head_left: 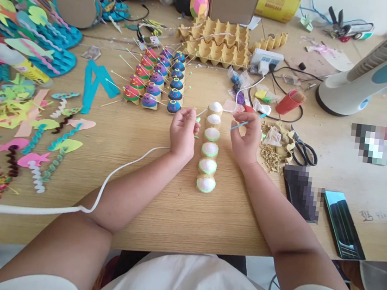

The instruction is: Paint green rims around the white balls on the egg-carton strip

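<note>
A row of several egg-carton cups with white domes (209, 149) runs lengthwise between my hands; the nearer domes have light green rims. My left hand (183, 132) is closed left of the row's far end, with a bit of light green material at its fingers. On the right, my right hand (247, 135) pinches a thin blue stick (246, 123), which points up and to the right. Neither hand visibly touches the row. Behind my left hand stand three rows of painted cups (153, 82) in red, purple and blue, several with thin sticks poking out.
Paper fish and twisted strips (34, 159) cover the left side. Empty egg cartons (219, 43) and a power strip (266, 60) lie at the back. Scissors (304, 150), a red cup (290, 102), a phone (344, 225) and a white fan (373, 67) are on the right.
</note>
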Motion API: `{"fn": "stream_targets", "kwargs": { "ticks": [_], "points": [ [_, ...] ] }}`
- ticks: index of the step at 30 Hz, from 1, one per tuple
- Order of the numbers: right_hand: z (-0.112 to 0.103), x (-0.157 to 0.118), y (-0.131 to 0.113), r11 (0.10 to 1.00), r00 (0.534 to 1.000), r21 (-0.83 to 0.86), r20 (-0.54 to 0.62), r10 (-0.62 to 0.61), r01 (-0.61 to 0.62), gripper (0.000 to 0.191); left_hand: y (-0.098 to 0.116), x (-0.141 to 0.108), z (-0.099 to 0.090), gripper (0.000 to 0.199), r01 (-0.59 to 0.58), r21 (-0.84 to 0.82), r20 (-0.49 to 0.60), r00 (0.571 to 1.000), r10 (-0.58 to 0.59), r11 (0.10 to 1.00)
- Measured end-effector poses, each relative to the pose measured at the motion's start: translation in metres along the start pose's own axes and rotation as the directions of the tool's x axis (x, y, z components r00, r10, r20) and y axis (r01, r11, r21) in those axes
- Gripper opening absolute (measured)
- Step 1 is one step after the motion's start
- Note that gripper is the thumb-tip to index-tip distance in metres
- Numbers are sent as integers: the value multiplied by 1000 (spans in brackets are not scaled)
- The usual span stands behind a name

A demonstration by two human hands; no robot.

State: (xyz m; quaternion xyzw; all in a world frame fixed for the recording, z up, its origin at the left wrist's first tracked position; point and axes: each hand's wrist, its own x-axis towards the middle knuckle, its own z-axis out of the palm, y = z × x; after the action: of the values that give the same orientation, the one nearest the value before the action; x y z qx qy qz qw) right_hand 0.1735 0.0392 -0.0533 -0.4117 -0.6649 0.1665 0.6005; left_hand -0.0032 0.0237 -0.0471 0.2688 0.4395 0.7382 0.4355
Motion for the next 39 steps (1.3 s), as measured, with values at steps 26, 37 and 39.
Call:
{"fn": "stream_targets", "kwargs": {
  "ticks": [26, 37, 39],
  "points": [
    [-1, 2, -8, 983, 989, -148, 113, -95, 111, 52, 0, 14, -13, 13, -312, 412, 253, 942, 221, 856],
    [-1, 2, -17, 988, 992, -143, 104, 76, -60, 68, 40, 4, -66, 12, -718, 693, 720, 694, -3, 59],
    [0, 2, -17, 988, 991, -138, 109, 78, -63, 68, 33, 7, -68, 10, -702, 709, 703, 711, 18, 67]
  ]
}}
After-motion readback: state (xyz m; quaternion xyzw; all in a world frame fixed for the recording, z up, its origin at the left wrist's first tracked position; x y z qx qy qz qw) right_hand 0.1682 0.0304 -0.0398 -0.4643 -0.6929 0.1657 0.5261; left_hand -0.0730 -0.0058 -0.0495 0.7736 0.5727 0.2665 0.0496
